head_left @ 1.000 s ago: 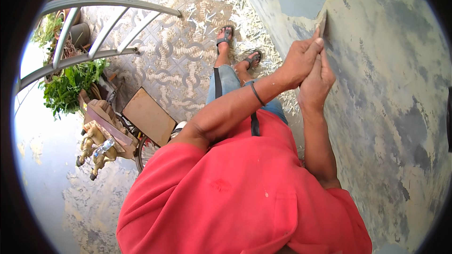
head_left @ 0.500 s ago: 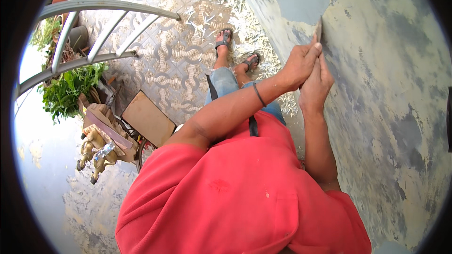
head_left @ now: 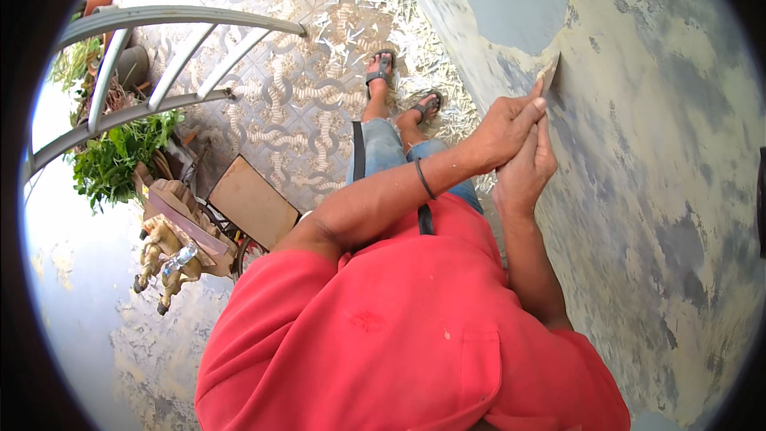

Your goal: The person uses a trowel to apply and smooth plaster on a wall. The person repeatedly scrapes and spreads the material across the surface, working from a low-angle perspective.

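Observation:
Both hands are clasped together on a scraper (head_left: 552, 72), whose thin blade touches the wall (head_left: 638, 215) on my right. My left hand (head_left: 503, 134), below a dark wristband, is wrapped around the scraper's handle, which the fingers mostly hide. My right hand (head_left: 524, 172) is closed up against the left from the wall side, its fingers pressed along the same grip. The wall is mottled cream and grey. Just beyond the blade lies a smooth blue-grey patch (head_left: 511, 0) with a ragged edge.
Pale flakes (head_left: 391, 12) litter the patterned tile floor (head_left: 271, 112) along the wall's foot, near my sandalled feet. To the left stand a curved metal rail (head_left: 183, 12), leafy green plants (head_left: 128, 152), a brown board (head_left: 254, 201) and golden animal figures (head_left: 169, 259).
Both hands and the scraper have shifted slightly toward me along the wall. The blade now sits a little farther from the smooth patch and looks more tilted. The grip is unchanged.

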The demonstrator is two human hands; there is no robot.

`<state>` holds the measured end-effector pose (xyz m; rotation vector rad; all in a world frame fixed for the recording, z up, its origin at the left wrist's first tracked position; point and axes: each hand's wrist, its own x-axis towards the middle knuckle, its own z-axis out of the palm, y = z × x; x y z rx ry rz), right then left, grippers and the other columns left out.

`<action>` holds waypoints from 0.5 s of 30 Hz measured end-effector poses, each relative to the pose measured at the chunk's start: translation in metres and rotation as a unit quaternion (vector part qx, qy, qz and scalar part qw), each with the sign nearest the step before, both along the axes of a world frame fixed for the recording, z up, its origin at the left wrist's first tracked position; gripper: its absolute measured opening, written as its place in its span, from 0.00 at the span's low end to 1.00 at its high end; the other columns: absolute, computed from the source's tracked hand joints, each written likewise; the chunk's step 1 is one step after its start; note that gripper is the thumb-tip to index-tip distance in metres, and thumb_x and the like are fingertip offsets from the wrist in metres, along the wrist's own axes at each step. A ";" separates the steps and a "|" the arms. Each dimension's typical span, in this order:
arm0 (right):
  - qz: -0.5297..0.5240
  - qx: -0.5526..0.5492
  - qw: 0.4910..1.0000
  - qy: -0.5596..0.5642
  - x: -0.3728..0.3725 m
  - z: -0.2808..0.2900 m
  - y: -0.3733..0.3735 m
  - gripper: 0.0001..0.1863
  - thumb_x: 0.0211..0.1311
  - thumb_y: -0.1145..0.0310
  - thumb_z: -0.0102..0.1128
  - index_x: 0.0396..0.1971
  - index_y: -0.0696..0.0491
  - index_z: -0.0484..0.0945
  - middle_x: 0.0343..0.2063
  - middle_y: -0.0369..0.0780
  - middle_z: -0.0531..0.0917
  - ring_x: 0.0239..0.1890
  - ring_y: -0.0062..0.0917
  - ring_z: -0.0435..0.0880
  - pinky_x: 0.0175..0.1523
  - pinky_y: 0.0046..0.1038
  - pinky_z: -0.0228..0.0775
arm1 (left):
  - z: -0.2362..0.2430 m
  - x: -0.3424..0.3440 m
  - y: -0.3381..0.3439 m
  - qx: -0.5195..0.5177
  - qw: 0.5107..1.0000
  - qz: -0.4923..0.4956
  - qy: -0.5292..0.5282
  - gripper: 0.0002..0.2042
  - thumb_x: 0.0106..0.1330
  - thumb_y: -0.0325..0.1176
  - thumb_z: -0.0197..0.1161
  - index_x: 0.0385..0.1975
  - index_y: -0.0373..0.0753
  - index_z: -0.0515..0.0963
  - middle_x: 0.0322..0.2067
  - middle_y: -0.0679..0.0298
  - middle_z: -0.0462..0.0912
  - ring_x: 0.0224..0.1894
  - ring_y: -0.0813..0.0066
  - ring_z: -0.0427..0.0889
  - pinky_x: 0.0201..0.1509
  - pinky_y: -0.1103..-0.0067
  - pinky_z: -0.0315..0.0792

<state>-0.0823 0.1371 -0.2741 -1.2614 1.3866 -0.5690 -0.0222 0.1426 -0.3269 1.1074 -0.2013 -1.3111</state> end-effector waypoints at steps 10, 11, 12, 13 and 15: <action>0.067 -0.039 0.993 0.086 -0.008 0.007 -0.006 0.23 0.84 0.65 0.43 0.69 0.60 0.72 0.51 0.46 0.87 0.51 0.21 0.83 0.56 0.24 0.74 | 0.004 -0.001 -0.001 0.011 1.000 -0.012 -0.022 0.22 0.82 0.42 0.53 0.42 0.23 0.81 0.24 0.65 0.80 0.32 0.82 0.71 0.38 0.76 0.73; 0.070 -0.064 0.992 0.085 -0.009 0.003 -0.005 0.23 0.84 0.65 0.43 0.69 0.60 0.72 0.51 0.46 0.87 0.51 0.21 0.83 0.56 0.25 0.74 | 0.003 -0.001 0.000 0.004 1.000 -0.014 0.005 0.22 0.82 0.42 0.53 0.42 0.23 0.81 0.24 0.66 0.80 0.32 0.82 0.71 0.38 0.76 0.73; 0.075 -0.089 0.990 0.085 -0.009 -0.006 -0.006 0.22 0.84 0.65 0.43 0.68 0.60 0.73 0.50 0.46 0.87 0.51 0.22 0.83 0.56 0.25 0.74 | -0.001 0.003 -0.001 -0.002 0.999 -0.016 0.032 0.22 0.81 0.42 0.53 0.43 0.23 0.81 0.24 0.66 0.80 0.33 0.83 0.71 0.38 0.76 0.73; 0.080 -0.114 0.987 0.077 -0.004 -0.014 -0.008 0.22 0.84 0.65 0.43 0.68 0.60 0.73 0.50 0.46 0.87 0.50 0.22 0.83 0.56 0.25 0.75 | -0.005 0.009 -0.003 -0.008 0.999 -0.016 0.051 0.21 0.81 0.42 0.53 0.44 0.23 0.81 0.24 0.66 0.79 0.33 0.83 0.71 0.38 0.76 0.73; 0.052 -0.088 0.993 0.059 -0.005 -0.003 -0.001 0.22 0.84 0.65 0.44 0.68 0.60 0.73 0.50 0.47 0.87 0.50 0.23 0.84 0.55 0.26 0.75 | 0.000 0.004 0.000 -0.014 1.000 0.003 0.026 0.21 0.81 0.41 0.53 0.42 0.24 0.82 0.24 0.68 0.79 0.32 0.84 0.71 0.37 0.77 0.73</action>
